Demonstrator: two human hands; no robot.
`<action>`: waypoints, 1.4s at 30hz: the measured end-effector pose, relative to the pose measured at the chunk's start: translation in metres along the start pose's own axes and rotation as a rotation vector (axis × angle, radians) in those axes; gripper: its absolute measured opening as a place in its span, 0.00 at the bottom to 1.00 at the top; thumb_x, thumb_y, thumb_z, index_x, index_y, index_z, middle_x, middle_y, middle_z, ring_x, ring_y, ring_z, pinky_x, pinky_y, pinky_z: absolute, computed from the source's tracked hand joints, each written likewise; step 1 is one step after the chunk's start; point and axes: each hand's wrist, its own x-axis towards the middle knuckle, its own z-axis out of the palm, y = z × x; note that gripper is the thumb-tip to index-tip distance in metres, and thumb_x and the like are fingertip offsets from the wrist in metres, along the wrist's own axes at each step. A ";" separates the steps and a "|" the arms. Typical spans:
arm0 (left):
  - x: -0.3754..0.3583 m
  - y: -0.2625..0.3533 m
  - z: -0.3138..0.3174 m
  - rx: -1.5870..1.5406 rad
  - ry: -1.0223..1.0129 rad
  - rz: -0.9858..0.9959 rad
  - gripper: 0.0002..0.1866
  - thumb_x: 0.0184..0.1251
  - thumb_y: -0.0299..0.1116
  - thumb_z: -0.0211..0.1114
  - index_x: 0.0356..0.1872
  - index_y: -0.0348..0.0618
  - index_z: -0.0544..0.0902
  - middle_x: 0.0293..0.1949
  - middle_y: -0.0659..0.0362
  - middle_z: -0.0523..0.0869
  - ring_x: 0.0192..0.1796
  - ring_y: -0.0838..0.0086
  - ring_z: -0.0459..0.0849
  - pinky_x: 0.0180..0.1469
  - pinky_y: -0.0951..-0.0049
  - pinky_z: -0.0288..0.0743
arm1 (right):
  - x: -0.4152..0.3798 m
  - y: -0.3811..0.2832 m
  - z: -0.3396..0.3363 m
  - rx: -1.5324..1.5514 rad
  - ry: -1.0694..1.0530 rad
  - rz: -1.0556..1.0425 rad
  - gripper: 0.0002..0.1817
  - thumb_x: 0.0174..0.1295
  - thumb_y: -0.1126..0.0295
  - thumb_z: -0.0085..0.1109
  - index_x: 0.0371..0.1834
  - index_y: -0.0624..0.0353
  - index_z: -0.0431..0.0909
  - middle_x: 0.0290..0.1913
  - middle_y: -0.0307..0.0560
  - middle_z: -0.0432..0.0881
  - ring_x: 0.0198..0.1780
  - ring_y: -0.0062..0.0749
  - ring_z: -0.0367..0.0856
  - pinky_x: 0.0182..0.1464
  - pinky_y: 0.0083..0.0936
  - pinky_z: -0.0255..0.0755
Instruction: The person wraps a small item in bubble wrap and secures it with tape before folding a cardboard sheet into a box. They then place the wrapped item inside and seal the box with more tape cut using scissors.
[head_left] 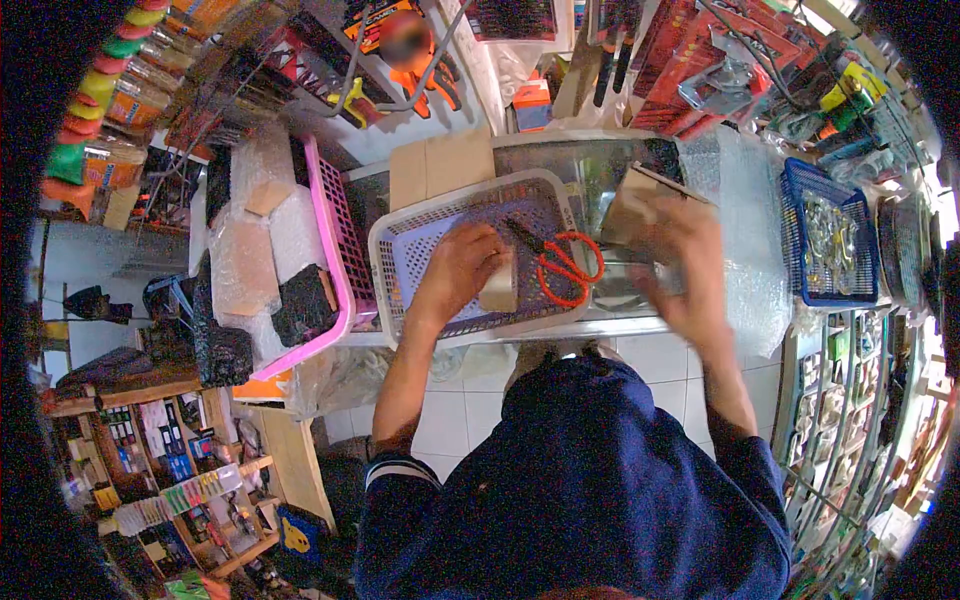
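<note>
My left hand (462,268) reaches into a light grey plastic basket (385,262), its fingers curled over a tan, block-like thing (500,287). Scissors with orange-red handles (566,286) lie across the basket's right side, their dark blades pointing up and left beside that hand. My right hand (685,262), blurred by motion, is at the front of a small brown cardboard box (632,195) right of the basket. Its thumb stands apart from the fingers and it overlaps the box in this view.
A pink basket (335,245) with bubble-wrapped and black-wrapped packages stands left. Bubble wrap (752,240) hangs over the counter's right side, beside a blue basket (800,290) of small metal parts. Flat cardboard (440,168) lies behind the grey basket. Packaged tools hang at the back.
</note>
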 end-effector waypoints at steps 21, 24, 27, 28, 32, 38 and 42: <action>-0.012 0.003 0.002 0.124 0.327 -0.060 0.16 0.52 0.13 0.60 0.41 0.41 0.74 0.37 0.55 0.80 0.43 0.55 0.80 0.45 0.57 0.66 | -0.032 -0.064 0.206 0.501 -0.353 0.353 0.32 0.66 0.65 0.66 0.63 0.67 0.57 0.42 0.72 0.83 0.38 0.74 0.85 0.37 0.63 0.79; -0.012 0.005 0.001 0.087 0.381 -0.077 0.17 0.51 0.13 0.61 0.41 0.42 0.74 0.36 0.55 0.81 0.42 0.56 0.80 0.46 0.57 0.66 | -0.029 -0.066 0.201 0.508 -0.339 0.360 0.29 0.66 0.65 0.66 0.61 0.66 0.59 0.38 0.71 0.85 0.38 0.74 0.85 0.38 0.62 0.79; -0.012 0.013 -0.006 0.144 0.406 -0.105 0.17 0.51 0.12 0.61 0.41 0.42 0.74 0.37 0.54 0.82 0.43 0.55 0.80 0.48 0.56 0.67 | -0.011 -0.077 0.176 0.566 -0.386 0.427 0.28 0.66 0.65 0.70 0.54 0.60 0.57 0.40 0.66 0.81 0.43 0.72 0.83 0.38 0.54 0.75; -0.012 0.013 -0.006 0.133 0.383 -0.152 0.17 0.52 0.12 0.61 0.41 0.42 0.74 0.37 0.53 0.82 0.43 0.54 0.80 0.48 0.56 0.68 | -0.013 -0.076 0.178 0.549 -0.372 0.411 0.28 0.66 0.65 0.70 0.54 0.60 0.58 0.39 0.65 0.81 0.42 0.73 0.83 0.38 0.55 0.75; -0.009 0.017 -0.013 0.080 0.270 -0.306 0.16 0.53 0.11 0.61 0.41 0.39 0.74 0.36 0.50 0.82 0.43 0.49 0.80 0.47 0.53 0.72 | -0.013 -0.075 0.184 0.537 -0.299 0.358 0.27 0.65 0.64 0.71 0.53 0.60 0.59 0.37 0.65 0.82 0.41 0.73 0.83 0.37 0.55 0.74; 0.001 0.012 -0.027 0.015 0.235 -0.315 0.15 0.56 0.11 0.61 0.42 0.37 0.73 0.34 0.44 0.82 0.41 0.44 0.83 0.43 0.52 0.75 | 0.001 -0.083 0.176 0.543 -0.295 0.391 0.27 0.63 0.63 0.72 0.51 0.60 0.61 0.35 0.63 0.81 0.37 0.69 0.84 0.35 0.53 0.74; 0.007 0.006 -0.039 0.015 0.207 -0.212 0.11 0.60 0.13 0.59 0.41 0.37 0.74 0.34 0.43 0.84 0.41 0.43 0.85 0.42 0.50 0.75 | 0.003 -0.079 0.188 0.517 -0.227 0.394 0.27 0.62 0.64 0.73 0.49 0.59 0.61 0.33 0.62 0.79 0.37 0.67 0.85 0.34 0.51 0.74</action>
